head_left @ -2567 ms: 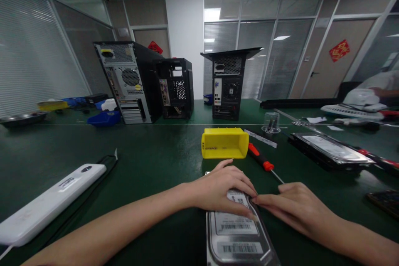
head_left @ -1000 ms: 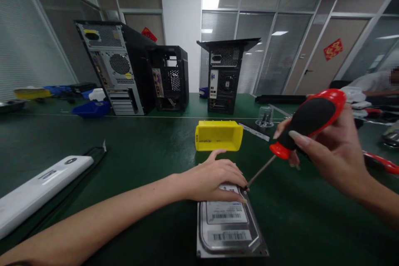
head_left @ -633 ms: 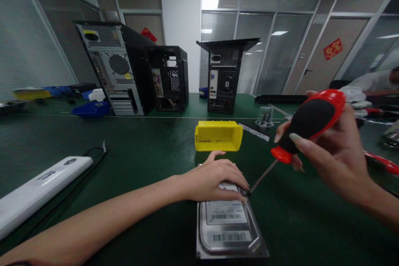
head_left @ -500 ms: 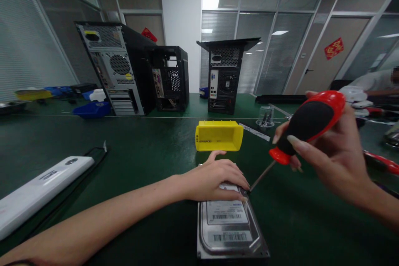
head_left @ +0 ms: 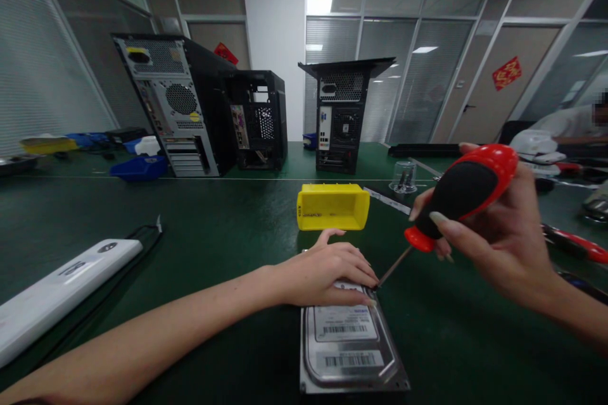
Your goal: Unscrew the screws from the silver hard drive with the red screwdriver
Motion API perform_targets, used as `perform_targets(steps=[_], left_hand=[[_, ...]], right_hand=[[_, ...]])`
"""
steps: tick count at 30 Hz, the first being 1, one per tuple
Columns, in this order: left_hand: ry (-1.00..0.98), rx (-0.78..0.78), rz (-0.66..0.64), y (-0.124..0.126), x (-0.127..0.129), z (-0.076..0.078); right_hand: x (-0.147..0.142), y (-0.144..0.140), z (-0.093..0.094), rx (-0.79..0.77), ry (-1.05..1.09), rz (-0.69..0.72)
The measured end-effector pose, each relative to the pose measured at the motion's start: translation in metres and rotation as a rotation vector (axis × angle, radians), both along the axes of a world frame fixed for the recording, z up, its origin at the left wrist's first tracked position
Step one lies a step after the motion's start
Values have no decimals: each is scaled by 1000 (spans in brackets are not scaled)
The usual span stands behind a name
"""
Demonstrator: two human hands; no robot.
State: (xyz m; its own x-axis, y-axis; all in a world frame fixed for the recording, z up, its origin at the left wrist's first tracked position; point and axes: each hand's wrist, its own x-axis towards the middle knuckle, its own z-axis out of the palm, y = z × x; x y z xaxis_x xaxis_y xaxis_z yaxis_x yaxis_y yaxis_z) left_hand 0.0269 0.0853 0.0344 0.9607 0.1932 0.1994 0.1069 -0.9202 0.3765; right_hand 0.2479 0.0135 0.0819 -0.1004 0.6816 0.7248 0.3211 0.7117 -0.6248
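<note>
1. Hard drive [head_left: 349, 345] lies flat, label up, on the near green table [head_left: 213, 234].
2. Left hand [head_left: 327, 272] rests open, palm down, on its far end.
3. Right hand [head_left: 494, 228] grips a screwdriver [head_left: 456, 199], tip at the drive's far right corner.
4. Yellow bin [head_left: 332, 205] sits just beyond.

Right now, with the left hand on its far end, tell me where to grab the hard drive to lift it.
Grip the hard drive by its two long side edges near the bare near end, coming from above. It lies flat, label up, on the table, so only the thin sides offer opposing faces. The left hand and the screwdriver tip, held by the right hand, crowd the far end.
</note>
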Motion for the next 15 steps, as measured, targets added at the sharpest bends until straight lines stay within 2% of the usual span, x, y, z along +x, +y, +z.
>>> perform_targets(steps=[15], left_hand=[[6, -116, 38, 0, 1, -1]], right_hand=[[-4, 1, 4, 1, -35, 9]])
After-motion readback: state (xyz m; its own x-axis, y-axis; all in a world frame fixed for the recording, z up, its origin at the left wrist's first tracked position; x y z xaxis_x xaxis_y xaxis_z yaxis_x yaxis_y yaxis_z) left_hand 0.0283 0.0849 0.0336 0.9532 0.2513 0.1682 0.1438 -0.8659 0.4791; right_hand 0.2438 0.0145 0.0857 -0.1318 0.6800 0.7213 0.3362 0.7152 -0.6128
